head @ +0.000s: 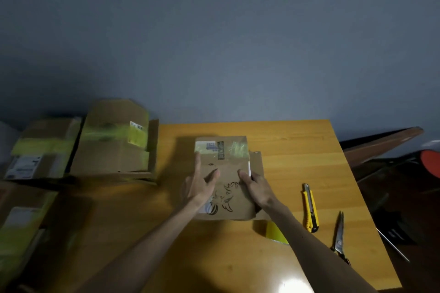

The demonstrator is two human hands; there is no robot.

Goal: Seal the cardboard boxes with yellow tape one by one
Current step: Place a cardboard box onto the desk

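A small flat cardboard box (228, 166) with a black drawing and a white label lies on the orange table (297, 150), a side flap sticking out on its right. My left hand (202, 185) lies on the box's left part with straight fingers. My right hand (256, 185) grips the box's right edge, thumb on top. A roll of yellow tape (276, 233) shows partly under my right forearm, near the box's front corner.
A yellow utility knife (310, 207) and scissors (339, 236) lie on the table to the right. Several cardboard boxes with yellow tape (114, 140) are stacked at the left. Dark objects and a wooden board (381, 143) sit beyond the table's right edge.
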